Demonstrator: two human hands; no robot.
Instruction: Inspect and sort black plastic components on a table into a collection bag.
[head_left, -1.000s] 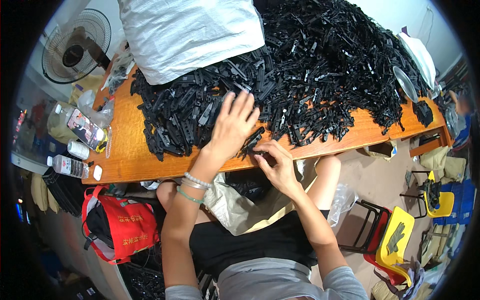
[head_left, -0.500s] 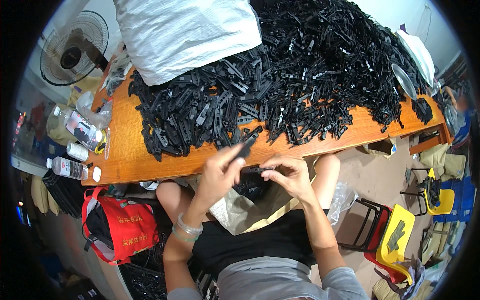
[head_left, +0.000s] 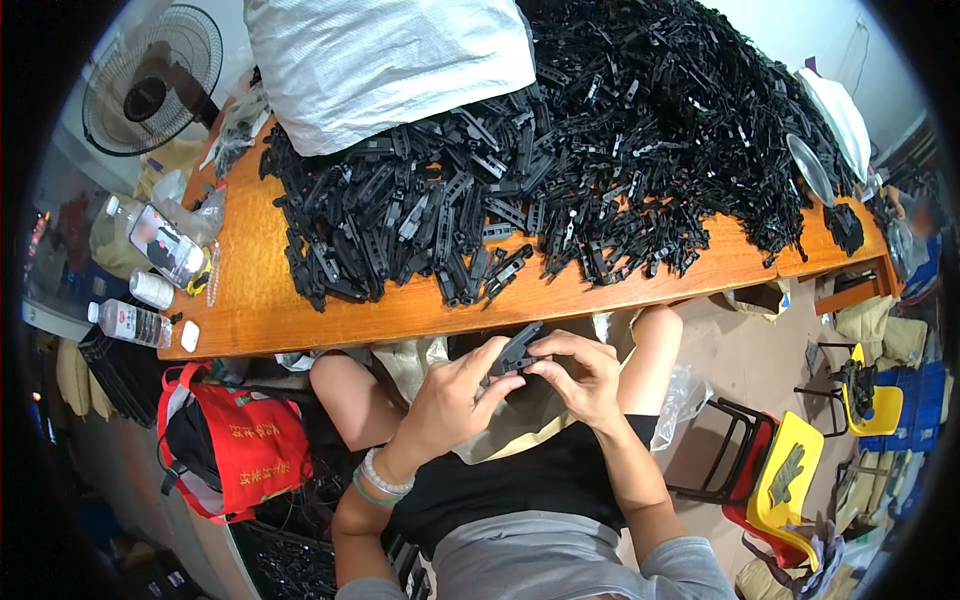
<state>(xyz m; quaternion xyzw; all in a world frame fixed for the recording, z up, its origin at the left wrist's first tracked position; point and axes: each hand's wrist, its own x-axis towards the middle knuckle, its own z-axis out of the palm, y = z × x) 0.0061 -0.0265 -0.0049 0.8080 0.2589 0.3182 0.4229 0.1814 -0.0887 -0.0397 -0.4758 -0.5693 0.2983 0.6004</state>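
Note:
My left hand (head_left: 455, 398) grips a long dark plastic part (head_left: 516, 352) between thumb and fingers, over my lap. The fingers of my right hand (head_left: 582, 376) are closed at its right end, where they pinch a small black piece that is mostly hidden. The two hands nearly meet in front of the table edge. Below them an open beige woven sack (head_left: 520, 436) lies across my lap. On the table (head_left: 240, 300) is a heap of long black plastic parts (head_left: 400, 220), with a larger heap of smaller black parts (head_left: 650, 130) to its right.
A white woven sack (head_left: 390, 70) lies on the heap at the back. Bottles, a phone (head_left: 165, 245) and a white jar (head_left: 152, 290) stand at the table's left end. A red bag (head_left: 245, 450) sits below left; yellow chairs (head_left: 790, 475) are on the right.
My left hand has moved right and down, bringing the long dark part against the piece in my right hand. My right hand has shifted slightly down. The view has tilted a little.

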